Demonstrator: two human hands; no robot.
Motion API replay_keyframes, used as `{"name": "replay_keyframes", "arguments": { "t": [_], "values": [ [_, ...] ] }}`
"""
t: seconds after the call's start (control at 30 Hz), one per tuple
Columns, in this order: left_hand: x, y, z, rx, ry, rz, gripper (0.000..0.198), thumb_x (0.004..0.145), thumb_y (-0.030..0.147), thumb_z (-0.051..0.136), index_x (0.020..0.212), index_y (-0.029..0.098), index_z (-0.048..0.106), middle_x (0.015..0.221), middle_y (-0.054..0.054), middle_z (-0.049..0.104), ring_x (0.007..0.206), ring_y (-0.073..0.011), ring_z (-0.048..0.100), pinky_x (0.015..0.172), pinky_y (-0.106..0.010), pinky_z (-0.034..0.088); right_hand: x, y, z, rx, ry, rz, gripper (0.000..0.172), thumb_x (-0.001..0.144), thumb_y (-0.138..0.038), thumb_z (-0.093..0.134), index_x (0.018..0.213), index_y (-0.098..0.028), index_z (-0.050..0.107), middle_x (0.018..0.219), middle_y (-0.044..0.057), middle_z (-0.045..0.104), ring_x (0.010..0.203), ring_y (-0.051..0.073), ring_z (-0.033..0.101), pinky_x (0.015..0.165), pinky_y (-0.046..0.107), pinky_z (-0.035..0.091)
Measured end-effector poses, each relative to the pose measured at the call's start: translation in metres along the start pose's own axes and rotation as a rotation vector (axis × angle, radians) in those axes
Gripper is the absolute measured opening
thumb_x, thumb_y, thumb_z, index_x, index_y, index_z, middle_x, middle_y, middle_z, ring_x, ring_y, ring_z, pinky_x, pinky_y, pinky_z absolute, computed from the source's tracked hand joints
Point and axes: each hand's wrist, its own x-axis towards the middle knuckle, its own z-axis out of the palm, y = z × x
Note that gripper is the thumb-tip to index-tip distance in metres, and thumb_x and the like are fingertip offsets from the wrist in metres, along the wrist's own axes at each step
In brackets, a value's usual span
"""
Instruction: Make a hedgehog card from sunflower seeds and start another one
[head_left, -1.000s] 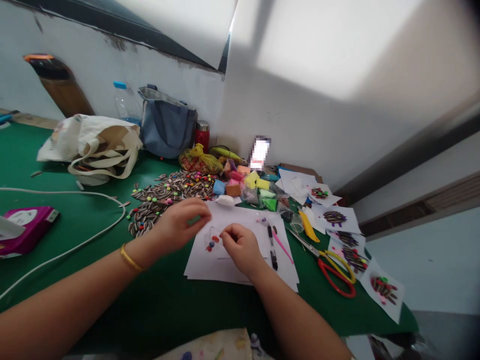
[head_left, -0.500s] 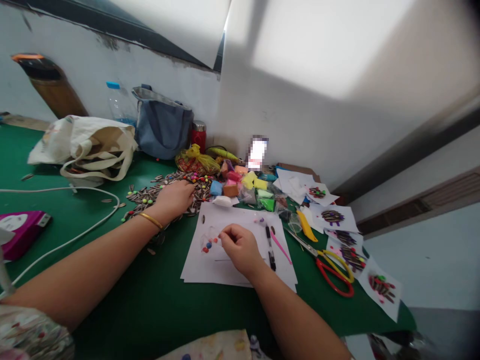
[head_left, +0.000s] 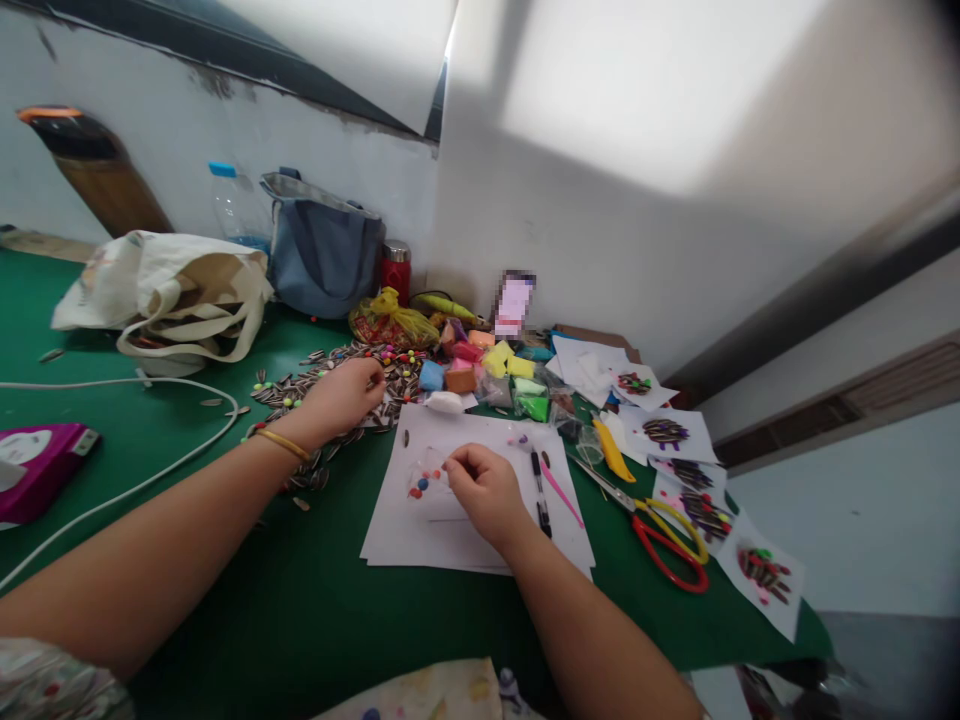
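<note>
My left hand (head_left: 343, 395) lies on a heap of striped sunflower seeds and small coloured beads (head_left: 326, 385), fingers curled down into it; what they hold is hidden. My right hand (head_left: 484, 488) rests on a stack of white paper (head_left: 480, 500), fingers pinched together near a small cluster of red and blue dots (head_left: 420, 485) stuck on the sheet. A black pen (head_left: 540, 490) and a pink stick (head_left: 564, 492) lie on the paper just right of that hand.
Coloured clay blocks (head_left: 487, 372) sit behind the paper. Red and yellow scissors (head_left: 664, 540) and finished seed pictures (head_left: 697, 500) lie to the right near the table edge. Bags (head_left: 180, 290), a bottle (head_left: 229, 205), a white cable (head_left: 127, 480) and a purple box (head_left: 37, 465) are on the left.
My left hand left the paper and moved back and left onto the seed heap, where it stays. My right hand has barely shifted on the sheet.
</note>
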Motion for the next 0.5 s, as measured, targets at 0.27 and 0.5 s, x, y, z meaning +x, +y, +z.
{"name": "replay_keyframes", "arguments": {
  "t": [0.27, 0.5],
  "values": [
    [-0.006, 0.005, 0.003, -0.348, -0.096, -0.015, 0.024, 0.089, 0.042, 0.046, 0.087, 0.02, 0.055, 0.069, 0.0, 0.067, 0.062, -0.0158, 0.063, 0.059, -0.026, 0.047, 0.007, 0.008, -0.009, 0.035, 0.058, 0.036, 0.016, 0.082, -0.029, 0.055, 0.07, -0.02, 0.06, 0.062, -0.002, 0.056, 0.059, 0.014, 0.051, 0.054, 0.023, 0.039],
    [-0.035, 0.04, -0.009, -0.469, -0.04, 0.261, 0.023, 0.088, 0.04, 0.056, 0.085, 0.019, 0.063, 0.077, 0.0, 0.06, 0.069, -0.0143, 0.055, 0.064, -0.026, 0.044, 0.007, 0.009, -0.006, -0.002, 0.07, 0.02, 0.017, 0.082, -0.03, 0.056, 0.069, -0.02, 0.06, 0.061, -0.003, 0.056, 0.058, 0.014, 0.051, 0.055, 0.024, 0.039]
  ]
}}
